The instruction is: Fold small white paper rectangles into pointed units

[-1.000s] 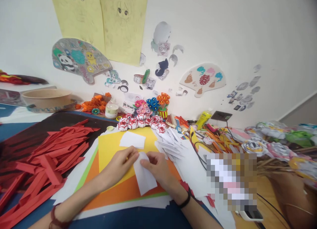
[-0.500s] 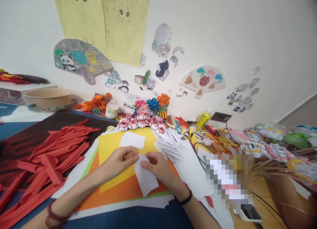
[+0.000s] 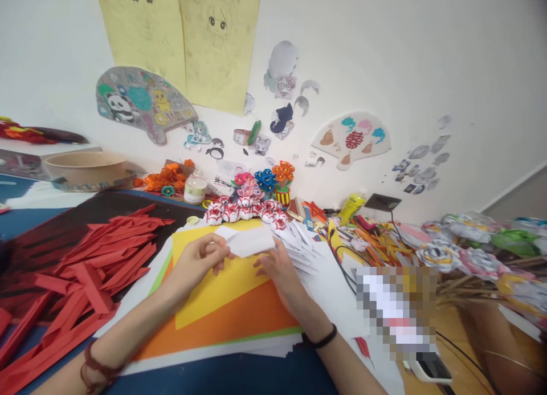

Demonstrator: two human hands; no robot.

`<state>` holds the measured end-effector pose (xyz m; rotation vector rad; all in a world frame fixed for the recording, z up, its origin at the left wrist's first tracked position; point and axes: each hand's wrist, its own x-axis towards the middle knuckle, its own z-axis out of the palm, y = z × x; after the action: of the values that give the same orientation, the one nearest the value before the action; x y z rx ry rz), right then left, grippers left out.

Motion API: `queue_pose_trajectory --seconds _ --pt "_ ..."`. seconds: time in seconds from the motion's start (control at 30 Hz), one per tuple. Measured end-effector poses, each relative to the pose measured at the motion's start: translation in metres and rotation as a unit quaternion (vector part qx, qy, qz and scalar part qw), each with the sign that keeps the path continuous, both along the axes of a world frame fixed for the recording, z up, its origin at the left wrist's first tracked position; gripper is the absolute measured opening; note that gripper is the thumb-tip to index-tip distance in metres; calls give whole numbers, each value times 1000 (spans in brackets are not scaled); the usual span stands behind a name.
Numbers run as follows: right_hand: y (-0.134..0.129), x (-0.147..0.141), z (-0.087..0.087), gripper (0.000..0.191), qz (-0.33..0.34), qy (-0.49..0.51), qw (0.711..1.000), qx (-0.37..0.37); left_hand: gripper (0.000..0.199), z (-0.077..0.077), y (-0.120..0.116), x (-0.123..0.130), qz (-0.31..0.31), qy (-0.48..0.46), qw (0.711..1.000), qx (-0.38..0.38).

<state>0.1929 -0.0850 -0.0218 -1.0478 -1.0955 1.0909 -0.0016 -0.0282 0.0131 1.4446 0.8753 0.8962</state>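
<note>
A small white sheet of paper (image 3: 252, 242) is raised above the yellow paper (image 3: 200, 298), level with both hands. My left hand (image 3: 203, 259) pinches its left end between closed fingers. At its right end my right hand (image 3: 280, 269) touches the corner, fingers apart and partly spread. Another white piece shows behind the sheet's left end, mostly covered by it. Under the hands lie stacked yellow, orange (image 3: 252, 318), green and white sheets. Folded white strips (image 3: 299, 249) are piled right of the yellow paper.
Red folded strips (image 3: 85, 281) cover the left side. Red-and-white paper flowers (image 3: 245, 210), a glue bottle (image 3: 195, 188) and flower pots stand at the back. To the right are cables, a phone (image 3: 429, 367), paper flowers on stems and another person's arm (image 3: 491, 338).
Both hands have moved up and slightly apart. The white sheet went from hanging downward to lying crosswise between them, over the other white piece. My right hand's fingers have opened.
</note>
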Motion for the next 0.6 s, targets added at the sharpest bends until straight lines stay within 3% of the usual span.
queue_pose_trajectory --seconds 0.17,0.3,0.43,0.6 --pt "-2 -13 -4 39 83 -3 996 -32 27 -9 -14 12 -20 -69 996 -61" --pt "-3 -17 -4 29 33 -43 998 -19 24 -26 -22 21 -33 -103 992 -72" --pt "-4 -9 1 26 1 -81 996 -24 26 -33 -20 21 -62 -64 994 -70" --pt "-4 3 1 23 16 -94 995 -33 31 -21 -17 16 -82 38 996 22"
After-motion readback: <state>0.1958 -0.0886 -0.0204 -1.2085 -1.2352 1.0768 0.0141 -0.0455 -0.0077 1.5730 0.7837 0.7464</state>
